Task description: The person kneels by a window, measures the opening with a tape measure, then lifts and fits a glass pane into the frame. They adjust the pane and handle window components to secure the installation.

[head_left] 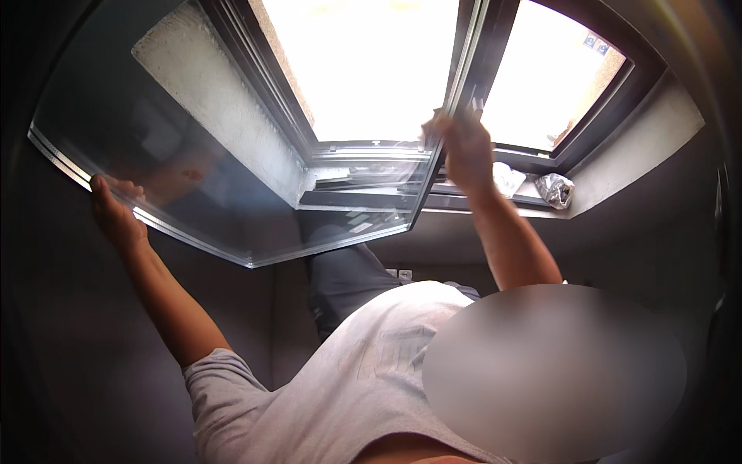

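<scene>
A large double-glazed glass pane [255, 232] with a silvery spacer edge is tilted in front of the window. My left hand [117, 210] is closed round its lower left edge, the thumb on the near side and the fingers seen behind the glass. At the pane's right edge, beside the dark upright bar [468, 69] of the window frame, my right hand [464, 147] is closed on the glass. Motion blurs its fingertips.
Behind the pane is a dark window frame [321, 147] with bright openings. Dark strips lie on the sill [309, 199]; a crumpled silvery bag [554, 190] and a white crumpled piece [506, 179] sit to the right. A pale plastered reveal [209, 93] borders the window's left.
</scene>
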